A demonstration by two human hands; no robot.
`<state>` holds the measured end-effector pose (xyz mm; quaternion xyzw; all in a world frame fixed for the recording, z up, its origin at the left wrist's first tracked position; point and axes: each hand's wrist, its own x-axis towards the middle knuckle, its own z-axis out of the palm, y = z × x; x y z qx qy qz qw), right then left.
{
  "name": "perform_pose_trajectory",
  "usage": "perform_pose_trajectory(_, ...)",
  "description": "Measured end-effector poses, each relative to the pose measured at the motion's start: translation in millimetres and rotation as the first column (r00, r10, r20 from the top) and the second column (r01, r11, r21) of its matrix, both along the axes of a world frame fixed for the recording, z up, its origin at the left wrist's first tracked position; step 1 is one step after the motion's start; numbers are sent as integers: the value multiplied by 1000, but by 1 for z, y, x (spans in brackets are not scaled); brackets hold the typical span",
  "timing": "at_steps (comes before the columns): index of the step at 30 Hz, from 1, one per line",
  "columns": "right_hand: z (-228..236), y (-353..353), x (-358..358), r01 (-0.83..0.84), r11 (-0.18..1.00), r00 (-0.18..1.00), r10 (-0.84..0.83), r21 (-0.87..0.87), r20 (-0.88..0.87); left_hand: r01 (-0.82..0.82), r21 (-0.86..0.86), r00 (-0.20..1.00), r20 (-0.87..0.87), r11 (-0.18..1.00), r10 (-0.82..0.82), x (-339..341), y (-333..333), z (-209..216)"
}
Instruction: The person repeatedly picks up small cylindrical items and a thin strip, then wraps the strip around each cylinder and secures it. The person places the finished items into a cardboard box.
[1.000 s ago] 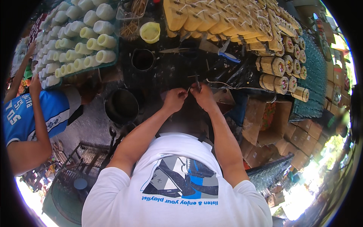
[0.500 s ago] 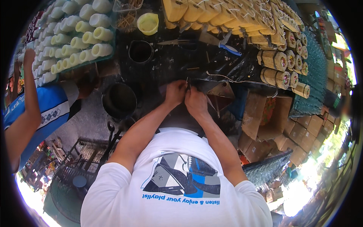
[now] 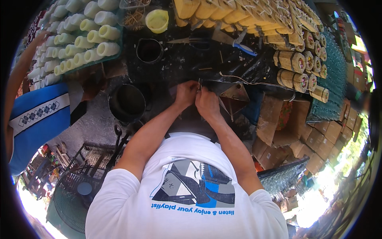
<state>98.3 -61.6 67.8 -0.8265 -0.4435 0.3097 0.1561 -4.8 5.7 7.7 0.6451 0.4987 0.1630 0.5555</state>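
Observation:
My left hand (image 3: 186,95) and my right hand (image 3: 207,104) meet at the near edge of the black-covered table (image 3: 179,63). Both have their fingers pinched together. A thin, light, upright sliver (image 3: 199,81) shows between the fingertips, too small to identify. Fingers hide the rest of what they hold. Just beyond, to the right, a pale string (image 3: 248,82) trails along the table edge. Farther off on the table lie a pointed blade (image 3: 179,40) and a blue-handled tool (image 3: 244,48).
Left of my arms stands a dark pot (image 3: 127,102); a smaller one (image 3: 149,50) sits on the table near a pale yellow bowl (image 3: 157,21). Whitish cups (image 3: 107,49) fill the far left, yellowish tubes (image 3: 291,60) the far right. An open carton (image 3: 264,123) and a co-worker's blue clothing (image 3: 39,119) flank me.
The co-worker at left has shifted, with the raised arm now reaching farther over the whitish cups. My hands stay together in nearly the same place, fingers still pinched.

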Motion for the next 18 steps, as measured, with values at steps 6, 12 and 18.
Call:
perform_pose_trajectory(6, 0, 1, 1, -24, 1000, 1000, 24, -17, 3, -18, -8, 1000, 9, 1000, 18, 0, -1, -5)
perform_pose_trajectory(12, -4, 4, -1, -175, 977, 974, 190, -125, 124, -53, 109, 999, 13, 993, 52, 1, -7, -14)
perform_pose_trajectory(18, -2, 7, 1, -164, 971, 985, 169, -172, 15, -40, 192, 998, 60, 981, 29, 1, -11, -35)
